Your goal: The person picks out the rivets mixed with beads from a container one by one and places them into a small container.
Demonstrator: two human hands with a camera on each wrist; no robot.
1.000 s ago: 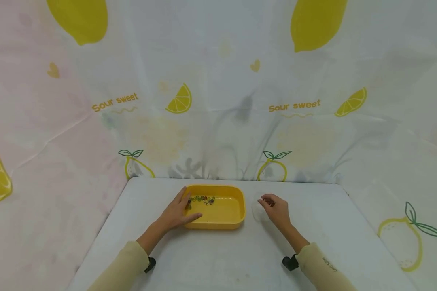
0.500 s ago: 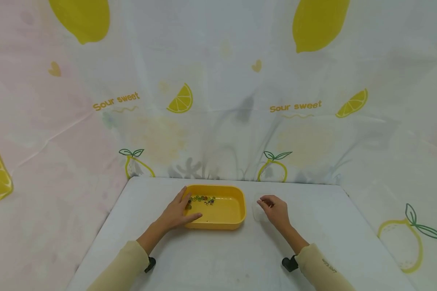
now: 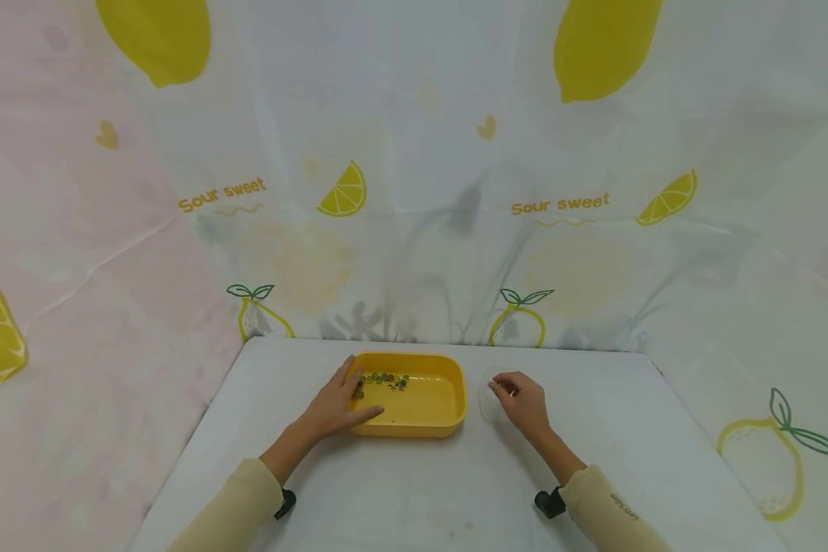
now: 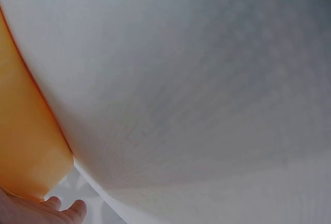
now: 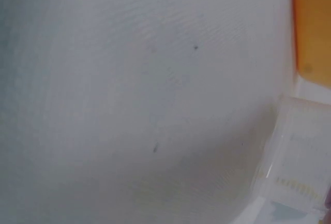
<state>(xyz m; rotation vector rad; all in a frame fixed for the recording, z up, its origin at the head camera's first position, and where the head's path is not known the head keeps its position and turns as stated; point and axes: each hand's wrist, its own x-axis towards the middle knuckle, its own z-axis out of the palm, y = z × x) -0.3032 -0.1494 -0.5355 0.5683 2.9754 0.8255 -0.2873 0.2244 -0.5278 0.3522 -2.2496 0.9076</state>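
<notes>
A yellow rectangular tray stands on the white table, with several small glass marbles gathered at its back left. My left hand rests on the tray's left end, fingers spread along the side and thumb over the front rim. To the right of the tray sits a clear plastic box. My right hand is at this box, index finger and thumb brought close together over it. I cannot tell whether a small thing is between those fingertips.
The white table ends at the back against a hanging lemon-print cloth, which also closes off both sides. A narrow strip of table separates the tray from the clear box.
The right fingertips have shifted very slightly over the clear box, and a reddish spot seen under them at first no longer shows. The left hand, tray and marbles stay put.
</notes>
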